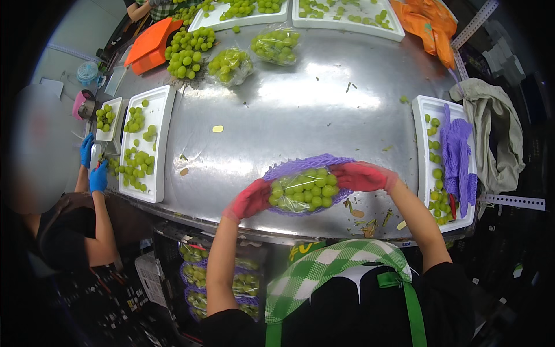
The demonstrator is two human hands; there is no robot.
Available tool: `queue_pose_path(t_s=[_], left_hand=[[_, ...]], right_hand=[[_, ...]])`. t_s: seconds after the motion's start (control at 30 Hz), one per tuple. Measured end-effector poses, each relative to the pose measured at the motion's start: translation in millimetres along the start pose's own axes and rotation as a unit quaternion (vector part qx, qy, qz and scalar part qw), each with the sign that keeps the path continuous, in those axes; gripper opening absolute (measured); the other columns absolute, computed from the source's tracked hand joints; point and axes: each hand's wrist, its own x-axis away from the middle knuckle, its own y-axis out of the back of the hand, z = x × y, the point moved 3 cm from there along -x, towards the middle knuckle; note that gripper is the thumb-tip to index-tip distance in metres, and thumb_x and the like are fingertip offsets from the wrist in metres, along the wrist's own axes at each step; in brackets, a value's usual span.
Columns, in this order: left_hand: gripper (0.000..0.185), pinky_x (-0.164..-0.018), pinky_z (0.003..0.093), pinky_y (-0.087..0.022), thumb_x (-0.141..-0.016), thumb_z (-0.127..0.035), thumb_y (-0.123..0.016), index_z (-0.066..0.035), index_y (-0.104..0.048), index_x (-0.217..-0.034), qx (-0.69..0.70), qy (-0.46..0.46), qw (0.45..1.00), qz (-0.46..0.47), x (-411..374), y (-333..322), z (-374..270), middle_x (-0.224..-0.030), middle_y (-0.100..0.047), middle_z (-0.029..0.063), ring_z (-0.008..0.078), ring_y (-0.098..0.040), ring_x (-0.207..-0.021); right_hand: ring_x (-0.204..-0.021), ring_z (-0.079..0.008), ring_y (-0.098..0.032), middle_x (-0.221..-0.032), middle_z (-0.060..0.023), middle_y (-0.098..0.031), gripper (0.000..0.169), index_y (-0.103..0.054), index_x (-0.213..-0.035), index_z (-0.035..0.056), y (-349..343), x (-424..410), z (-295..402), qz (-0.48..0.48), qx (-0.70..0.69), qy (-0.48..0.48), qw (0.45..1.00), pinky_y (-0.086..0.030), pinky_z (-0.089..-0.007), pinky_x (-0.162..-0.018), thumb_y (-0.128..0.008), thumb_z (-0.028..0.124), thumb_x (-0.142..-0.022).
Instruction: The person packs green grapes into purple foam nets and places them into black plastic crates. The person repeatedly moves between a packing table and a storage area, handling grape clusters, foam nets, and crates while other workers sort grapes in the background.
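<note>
Near the front edge of the steel table, a clear bag of green grapes (305,191) lies against a purple foam net (303,164). The net shows behind the bag and along its lower edge. My left hand (250,201), in a red glove, holds the left end of the bag and net. At the opposite end, my right hand (364,175), also red-gloved, grips the net beside the grapes. The fingertips of both hands are partly hidden by the net and the bag.
A white foam tray (417,130) at right holds loose grapes and more purple nets (456,152). Bagged grapes (230,65) lie farther back. On the left, a co-worker's blue-gloved hands (98,175) are beside another tray (160,143). Below the table edge, a crate holds netted grape bags (195,275).
</note>
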Motion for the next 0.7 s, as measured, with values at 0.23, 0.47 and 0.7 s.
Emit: queue_pose_path(t_s=[0.23,0.47,0.7], left_hand=[[0.061,-0.080,0.0448,-0.046,-0.085,-0.052,-0.031,0.000,-0.049,-0.111,-0.002,-0.046,0.991,-0.122,45,47,-12,-0.093,-0.059,0.0147,0.0302,-0.059,-0.083],[0.068,-0.086,0.0402,-0.043,-0.083,-0.059,-0.025,-0.011,-0.026,-0.131,-0.098,0.094,0.984,-0.117,8,-6,6,-0.122,-0.043,0.0123,0.0240,-0.048,-0.105],[0.061,-0.086,0.0366,-0.044,-0.086,-0.054,-0.021,-0.013,-0.032,-0.129,-0.023,0.010,0.995,-0.098,-3,-50,18,-0.124,-0.043,0.0058,0.0197,-0.045,-0.111]], right_hand=[[-0.105,-0.0257,-0.048,-0.122,-0.0122,-0.043,0.047,-0.036,-0.125,0.0048,21,74,17,-0.108,0.023,0.039,0.993,-0.038,-0.0399,-0.091,-0.042,0.033,-0.087],[-0.109,-0.0225,-0.044,-0.124,-0.0111,-0.040,0.051,-0.033,-0.127,0.0097,-17,-2,-13,-0.169,0.049,0.011,0.984,-0.038,-0.0390,-0.091,-0.039,0.041,-0.087],[-0.102,-0.0155,-0.046,-0.117,-0.0068,-0.046,0.043,-0.041,-0.119,0.0086,-14,-26,-19,-0.089,-0.142,0.085,0.982,-0.039,-0.0315,-0.089,-0.038,0.038,-0.088]])
